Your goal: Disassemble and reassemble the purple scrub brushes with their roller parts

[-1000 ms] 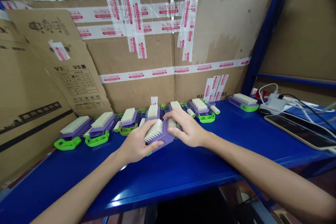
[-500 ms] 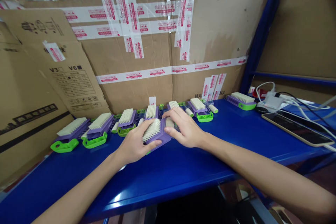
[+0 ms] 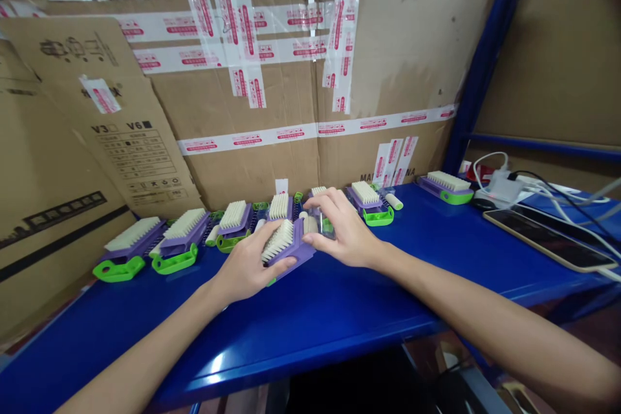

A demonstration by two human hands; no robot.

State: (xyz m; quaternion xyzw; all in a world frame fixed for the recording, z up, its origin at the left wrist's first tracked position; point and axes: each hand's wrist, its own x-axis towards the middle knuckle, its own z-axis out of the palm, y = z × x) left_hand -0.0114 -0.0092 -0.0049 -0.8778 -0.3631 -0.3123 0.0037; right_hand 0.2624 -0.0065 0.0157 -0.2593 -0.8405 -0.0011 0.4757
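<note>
My left hand (image 3: 250, 265) is closed around a purple scrubbing brush (image 3: 299, 251), its cream bristles facing up and tilted. Thumb on the near side, the other fingers reach behind the bristles. My right hand (image 3: 349, 233) grips a clear plastic piece (image 3: 319, 218) at the brush's right end, thumb below and fingers above. A cream roller-like part (image 3: 309, 226) shows between the clear piece and the purple body. Whether the clear piece is joined to the brush I cannot tell. Just behind my hands stands another brush (image 3: 279, 207).
Several purple brushes with green handles, such as one brush (image 3: 183, 226) at left and one (image 3: 367, 197) at right, line the back of the blue shelf (image 3: 291, 330). Cardboard (image 3: 252, 110) walls it behind. A phone (image 3: 548, 239) and a charger with cables (image 3: 504, 184) lie at right.
My right hand has shifted slightly right and its fingers have lifted, exposing the clear piece and the cream part. My left hand and its brush have barely moved.
</note>
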